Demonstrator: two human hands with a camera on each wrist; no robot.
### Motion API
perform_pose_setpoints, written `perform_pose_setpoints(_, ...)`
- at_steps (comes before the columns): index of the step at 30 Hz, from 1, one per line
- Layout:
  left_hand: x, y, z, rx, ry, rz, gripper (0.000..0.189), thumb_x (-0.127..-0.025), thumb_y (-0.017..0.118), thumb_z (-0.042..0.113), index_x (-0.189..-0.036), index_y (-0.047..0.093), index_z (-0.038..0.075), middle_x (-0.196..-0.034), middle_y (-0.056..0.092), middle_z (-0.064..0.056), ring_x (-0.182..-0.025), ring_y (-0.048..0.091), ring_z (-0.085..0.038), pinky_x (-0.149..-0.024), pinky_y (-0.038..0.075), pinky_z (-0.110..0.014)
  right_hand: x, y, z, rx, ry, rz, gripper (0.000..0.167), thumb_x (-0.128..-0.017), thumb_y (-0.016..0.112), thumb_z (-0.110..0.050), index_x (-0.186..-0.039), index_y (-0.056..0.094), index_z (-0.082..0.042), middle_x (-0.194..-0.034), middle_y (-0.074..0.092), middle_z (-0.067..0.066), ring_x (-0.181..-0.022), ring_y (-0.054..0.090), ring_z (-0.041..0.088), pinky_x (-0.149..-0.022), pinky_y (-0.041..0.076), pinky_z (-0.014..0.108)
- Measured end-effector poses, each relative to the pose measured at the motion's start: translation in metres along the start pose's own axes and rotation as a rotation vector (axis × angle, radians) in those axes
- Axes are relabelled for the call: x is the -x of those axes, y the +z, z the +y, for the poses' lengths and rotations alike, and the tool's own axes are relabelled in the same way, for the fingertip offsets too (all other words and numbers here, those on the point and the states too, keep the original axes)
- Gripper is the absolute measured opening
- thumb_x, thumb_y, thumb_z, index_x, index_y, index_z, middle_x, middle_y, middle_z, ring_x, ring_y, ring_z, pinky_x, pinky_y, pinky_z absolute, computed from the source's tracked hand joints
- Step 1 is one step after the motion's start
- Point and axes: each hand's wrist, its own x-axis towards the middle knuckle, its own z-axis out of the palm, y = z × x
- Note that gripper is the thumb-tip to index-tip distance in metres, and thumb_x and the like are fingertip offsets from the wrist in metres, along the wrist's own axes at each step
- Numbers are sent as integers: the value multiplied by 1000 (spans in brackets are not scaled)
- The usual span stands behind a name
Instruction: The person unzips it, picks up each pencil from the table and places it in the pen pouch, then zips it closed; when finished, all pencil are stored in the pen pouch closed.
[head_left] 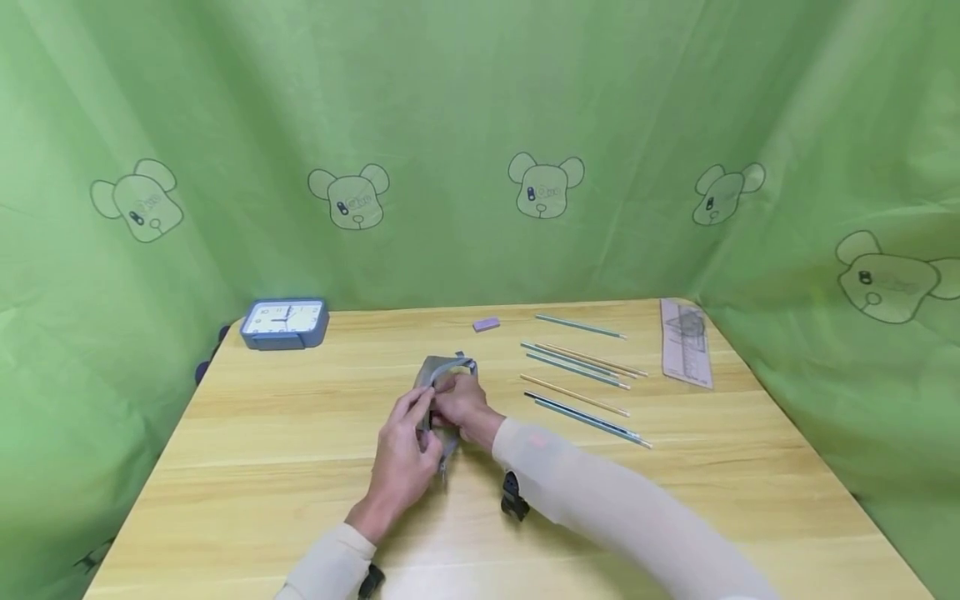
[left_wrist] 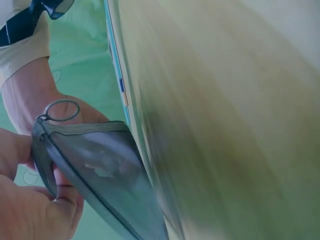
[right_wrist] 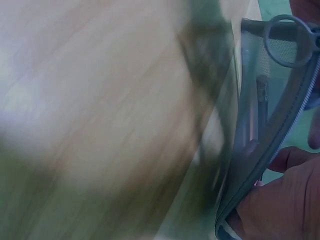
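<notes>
A grey mesh pencil case (head_left: 432, 368) lies near the table's middle with its zipper undone; a ring pull (left_wrist: 62, 110) hangs at one end of the zip. My left hand (head_left: 405, 454) pinches the case's near left edge between thumb and fingers, seen close up in the left wrist view. The right hand (head_left: 465, 408) reaches into the opening, its fingertips hidden inside the case. Through the mesh in the right wrist view shows a dark, slim, pen-like stick (right_wrist: 262, 105). I cannot tell whether the right fingers hold anything.
Several pencils (head_left: 577, 396) lie spread to the right of the case. Behind it is a purple eraser (head_left: 486, 324). Clear rulers (head_left: 686, 350) rest at the far right edge, and a blue clock (head_left: 283, 325) stands at the back left. Green curtain (head_left: 450, 250) surrounds the table.
</notes>
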Motion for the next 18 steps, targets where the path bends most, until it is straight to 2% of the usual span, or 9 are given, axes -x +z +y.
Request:
perform_pose_setpoints(2,0,0,0,-6,2,10,67,-86,65,-12,-152,53,-10,-157,52,-28,-117,68,-36,-71,60,-19,1,2,1,22,-6,-6,20,-94,72,-2,-113,75,4,-86,76,11,-58,66,8,-56,62,19)
perform_pose_setpoints(6,-1,-2,-1,-6,-1,30,65,-86,66,-10,-150,54,-11,-156,53,-28,-133,64,-41,-89,67,-31,0,7,-1,73,-14,-31,19,-96,66,3,-109,80,2,-77,73,7,-55,60,8,-49,56,16)
perform_pose_setpoints(9,-2,-3,-1,-3,-7,49,64,-86,66,-10,-149,55,-11,-156,54,-28,-141,59,-44,-106,62,-42,-1,12,-3,97,-29,-33,15,-98,67,0,-104,80,3,-74,68,5,-55,59,9,-49,53,14)
perform_pose_setpoints(12,-2,-4,-2,2,-14,65,63,-86,66,-9,-149,55,-12,-155,55,-28,-143,57,-46,-116,54,-49,-4,15,-4,154,-51,-14,13,-97,70,-7,-95,79,2,-73,66,3,-60,60,10,-51,52,16)
perform_pose_setpoints(16,-3,-4,-2,17,-20,70,64,-85,66,-8,-149,55,-11,-154,56,-27,-143,57,-45,-120,49,-50,-5,13,-3,178,-68,-18,12,-93,73,-7,-94,81,2,-78,72,7,-67,65,14,-58,57,20)
perform_pose_setpoints(18,-3,-4,-1,23,-24,67,64,-86,66,-8,-149,55,-11,-155,56,-27,-143,58,-43,-120,50,-48,-3,8,-3,162,-87,-32,12,-91,75,-5,-98,82,1,-87,78,10,-73,70,14,-65,62,22)
